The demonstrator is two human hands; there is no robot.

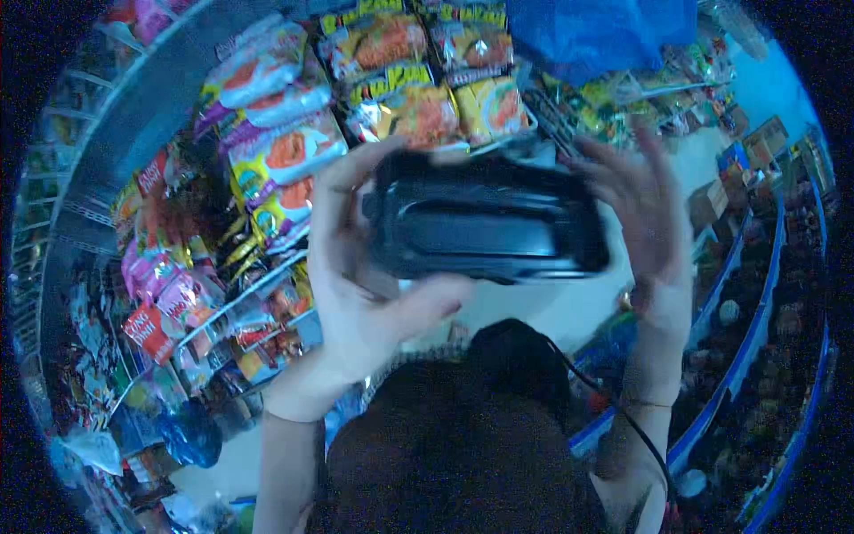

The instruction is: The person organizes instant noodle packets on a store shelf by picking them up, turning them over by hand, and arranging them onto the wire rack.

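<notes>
A glossy black plastic tray point(485, 233), rectangular with a recessed panel, is held up in front of my chest. My left hand point(347, 276) grips its left end, with the thumb stretched along the lower edge and the fingers around the side. Just off the tray's right end, my right hand point(645, 218) is raised with its fingers spread, somewhat smeared by motion. Whether any of its fingers touch the tray, I cannot tell.
Instant noodle packets point(382, 44) fill a rack ahead. More packs point(285, 156) hang at the left, above a red label card point(149, 333). Blue-edged shelves point(756, 329) line the right. A blue plastic sheet point(600, 36) is at the top; a cable point(609, 400) crosses near my body.
</notes>
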